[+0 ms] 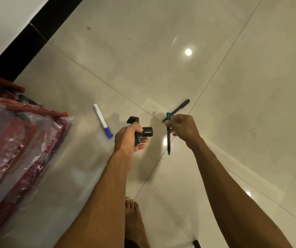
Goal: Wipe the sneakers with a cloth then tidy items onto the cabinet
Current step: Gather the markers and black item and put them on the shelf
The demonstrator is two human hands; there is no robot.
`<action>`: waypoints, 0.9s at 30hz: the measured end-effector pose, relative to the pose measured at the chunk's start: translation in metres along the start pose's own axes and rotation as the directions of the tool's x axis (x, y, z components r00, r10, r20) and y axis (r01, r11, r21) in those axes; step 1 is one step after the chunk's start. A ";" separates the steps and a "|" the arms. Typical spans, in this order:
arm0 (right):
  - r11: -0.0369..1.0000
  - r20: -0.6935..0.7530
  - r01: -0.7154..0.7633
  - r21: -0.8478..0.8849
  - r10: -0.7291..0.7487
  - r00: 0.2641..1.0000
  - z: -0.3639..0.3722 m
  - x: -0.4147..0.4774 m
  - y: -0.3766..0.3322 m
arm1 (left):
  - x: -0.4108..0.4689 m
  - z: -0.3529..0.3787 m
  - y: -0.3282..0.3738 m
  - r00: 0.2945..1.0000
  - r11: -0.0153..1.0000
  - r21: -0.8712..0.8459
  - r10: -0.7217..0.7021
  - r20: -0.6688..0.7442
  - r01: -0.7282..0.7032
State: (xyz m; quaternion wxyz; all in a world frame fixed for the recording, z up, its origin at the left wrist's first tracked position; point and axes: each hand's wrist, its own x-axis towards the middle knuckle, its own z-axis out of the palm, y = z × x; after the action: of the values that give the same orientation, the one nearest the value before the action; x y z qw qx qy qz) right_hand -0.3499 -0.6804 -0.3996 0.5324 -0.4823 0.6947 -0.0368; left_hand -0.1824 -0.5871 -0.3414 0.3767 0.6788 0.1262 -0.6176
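Low at centre frame, above the glossy tiled floor, the left grip is curled round a small black object with a stubby cylinder jutting toward 3 o'clock; what it is I cannot tell. At 3 o'clock from it, the right grip pinches a teal-capped pen near its cap, the barrel hanging toward 6 o'clock. Two items lie on the floor to gather. A black pen is at 12 o'clock of the right grip, just beyond its fingers, and a white marker with a blue cap is at 10 o'clock of the left grip. Both look light, stiff and smooth, and likely to roll or skid on polished tile, so a pinch across mid-barrel seems best. A plastic bag sits at 9 o'clock. No sneakers, cloth or cabinet show.
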 end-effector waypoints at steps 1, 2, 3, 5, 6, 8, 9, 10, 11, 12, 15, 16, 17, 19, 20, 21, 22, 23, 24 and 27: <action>0.995 0.050 -0.014 0.100 0.009 0.999 0.000 -0.009 -0.010 | 0.000 0.000 0.001 1.000 0.998 -0.055 -0.019 0.009 0.019; 0.982 0.094 -0.027 0.185 0.009 0.996 -0.001 -0.019 -0.019 | 0.000 0.000 0.002 0.999 0.994 -0.105 -0.032 0.017 0.034; 0.970 0.125 -0.032 0.241 0.002 0.992 0.000 -0.027 -0.027 | 0.000 -0.001 0.003 0.999 0.989 -0.143 -0.039 0.025 0.042; 0.960 0.162 -0.019 0.279 -0.028 0.986 0.003 -0.040 -0.040 | -0.001 -0.003 0.004 0.997 0.979 -0.197 -0.040 0.066 0.052; 0.959 0.182 -0.014 0.283 -0.039 0.983 0.006 -0.046 -0.045 | -0.001 -0.005 0.004 0.995 0.974 -0.218 -0.040 0.095 0.060; 0.956 0.224 -0.031 0.293 -0.037 0.974 0.014 -0.054 -0.050 | -0.004 -0.005 0.006 0.987 0.971 -0.225 -0.044 0.157 0.079; 0.952 0.238 -0.043 0.303 -0.032 0.971 0.018 -0.058 -0.052 | -0.006 -0.005 0.007 0.983 0.973 -0.218 -0.042 0.177 0.081; 0.946 0.244 -0.056 0.318 -0.025 0.969 0.022 -0.060 -0.054 | -0.007 -0.005 0.008 0.981 0.975 -0.210 -0.038 0.189 0.078; 0.938 0.242 -0.070 0.340 -0.016 0.970 0.025 -0.062 -0.055 | -0.009 -0.004 0.009 0.980 0.977 -0.202 -0.033 0.198 0.073; 0.930 0.236 -0.082 0.359 -0.005 0.972 0.028 -0.063 -0.056 | -0.011 -0.005 0.010 0.977 0.980 -0.189 -0.030 0.209 0.071; 0.944 0.205 -0.087 0.317 0.021 0.979 0.034 -0.060 -0.056 | -0.012 -0.008 0.011 0.970 0.986 -0.132 -0.065 0.235 0.098; 0.955 0.190 -0.088 0.284 0.033 0.981 0.035 -0.058 -0.056 | -0.012 -0.009 0.011 0.968 0.988 -0.103 -0.083 0.239 0.111; 0.960 0.178 -0.092 0.263 0.045 0.983 0.036 -0.055 -0.055 | -0.011 -0.010 0.011 0.967 0.991 -0.075 -0.092 0.236 0.113; 0.961 0.183 -0.110 0.252 0.064 0.981 0.037 -0.051 -0.054 | -0.010 -0.009 0.010 0.975 0.996 -0.030 -0.076 0.208 0.084; 0.963 0.196 -0.118 0.242 0.071 0.978 0.036 -0.049 -0.053 | -0.009 -0.007 0.010 0.980 0.998 -0.013 -0.058 0.188 0.062; 0.965 0.208 -0.126 0.231 0.077 0.975 0.035 -0.047 -0.052 | -0.009 -0.006 0.009 0.985 0.999 -0.001 -0.041 0.170 0.042; 0.965 0.212 -0.135 0.227 0.086 0.973 0.032 -0.045 -0.051 | -0.008 -0.006 0.009 0.987 1.000 0.005 -0.028 0.156 0.028; 0.962 0.198 -0.144 0.232 0.099 0.975 0.029 -0.042 -0.049 | -0.007 -0.005 0.008 0.989 1.000 0.008 -0.021 0.144 0.020; 0.958 0.158 -0.151 0.243 0.114 0.981 0.026 -0.039 -0.047 | -0.005 -0.005 0.007 0.991 1.000 0.009 -0.020 0.136 0.018; 0.940 -0.067 -0.158 0.302 0.186 0.980 0.018 -0.019 -0.032 | -0.002 -0.006 0.004 0.992 1.000 0.027 -0.019 0.125 0.015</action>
State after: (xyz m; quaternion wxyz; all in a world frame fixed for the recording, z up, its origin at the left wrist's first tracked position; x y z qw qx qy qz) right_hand -0.3163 -0.6755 -0.3766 0.5661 -0.3324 0.7453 -0.1163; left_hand -0.1762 -0.5853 -0.3386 0.3698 0.6426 0.1002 -0.6635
